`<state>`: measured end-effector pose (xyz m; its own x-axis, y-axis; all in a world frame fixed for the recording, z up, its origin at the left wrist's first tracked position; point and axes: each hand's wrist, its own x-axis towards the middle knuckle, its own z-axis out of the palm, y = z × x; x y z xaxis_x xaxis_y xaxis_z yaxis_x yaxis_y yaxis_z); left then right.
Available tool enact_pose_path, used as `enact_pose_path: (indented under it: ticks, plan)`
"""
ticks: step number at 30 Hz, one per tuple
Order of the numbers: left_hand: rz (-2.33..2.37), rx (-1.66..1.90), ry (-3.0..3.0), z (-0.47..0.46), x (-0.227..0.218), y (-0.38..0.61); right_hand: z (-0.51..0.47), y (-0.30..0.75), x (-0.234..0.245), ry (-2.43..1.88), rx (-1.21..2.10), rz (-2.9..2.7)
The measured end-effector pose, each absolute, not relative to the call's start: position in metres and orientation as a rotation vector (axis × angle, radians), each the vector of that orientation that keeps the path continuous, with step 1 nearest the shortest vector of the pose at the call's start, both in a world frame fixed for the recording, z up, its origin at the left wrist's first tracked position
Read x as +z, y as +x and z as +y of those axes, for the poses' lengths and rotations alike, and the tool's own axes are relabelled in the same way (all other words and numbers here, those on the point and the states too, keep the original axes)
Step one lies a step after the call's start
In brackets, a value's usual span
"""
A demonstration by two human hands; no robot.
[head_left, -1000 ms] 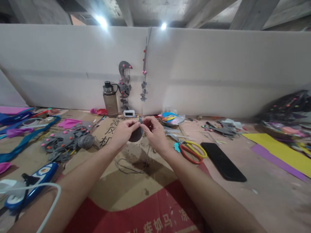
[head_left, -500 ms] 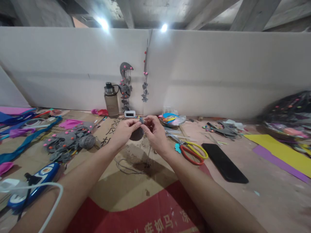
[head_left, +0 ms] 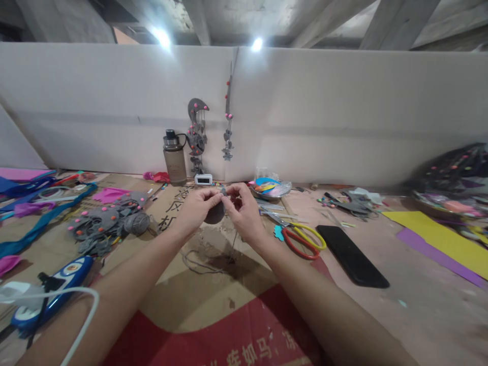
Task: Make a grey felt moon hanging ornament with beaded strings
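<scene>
A dark grey rounded piece (head_left: 214, 214), which looks like felt, is held up over the cardboard in front of me. My left hand (head_left: 195, 208) pinches its upper edge between thumb and fingers. Close beside it, my right hand (head_left: 243, 207) is closed in a pinch at the same edge, thumb tips nearly meeting. What lies exactly between the fingertips is too small to make out. A thin grey yarn (head_left: 202, 268) lies in loose loops on the cardboard below, and one strand rises toward my right hand.
Scissors (head_left: 305, 241) and a black phone (head_left: 353, 256) lie to the right. At left are grey felt ornaments with pink dots (head_left: 102, 218), a yarn ball (head_left: 137, 222) and a blue-and-white power strip (head_left: 72, 269). A bottle (head_left: 175, 162) and a dish of scraps (head_left: 271, 189) stand behind.
Both hands stay together at the grey piece. The fingers shift slightly at its top edge, and the piece sits a touch lower.
</scene>
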<state>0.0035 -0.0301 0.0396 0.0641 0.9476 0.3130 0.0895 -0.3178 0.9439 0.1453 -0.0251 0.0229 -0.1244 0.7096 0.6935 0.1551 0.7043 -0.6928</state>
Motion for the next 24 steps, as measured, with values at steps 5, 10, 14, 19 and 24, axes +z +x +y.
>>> enact_pose_path:
  ticks: [5,10,14,19,24]
  plan:
    - [1.049,1.377,1.531,-0.032,0.043,0.004,-0.027,0.143,0.021,-0.708,0.584,-1.614]
    - [0.987,1.320,1.529,-0.032,0.046,0.001,-0.027,0.145,0.022,-0.693,0.571,-1.591]
    - [0.970,1.256,1.565,-0.032,0.049,-0.001,-0.025,0.151,0.028,-0.638,0.665,-1.555]
    - [1.218,1.335,1.856,-0.045,0.062,0.001,-0.024,0.159,0.040,-0.689,0.600,-1.715]
    - [1.355,1.398,1.909,-0.052,0.065,0.004,-0.026,0.157,0.041,-0.686,0.580,-1.700]
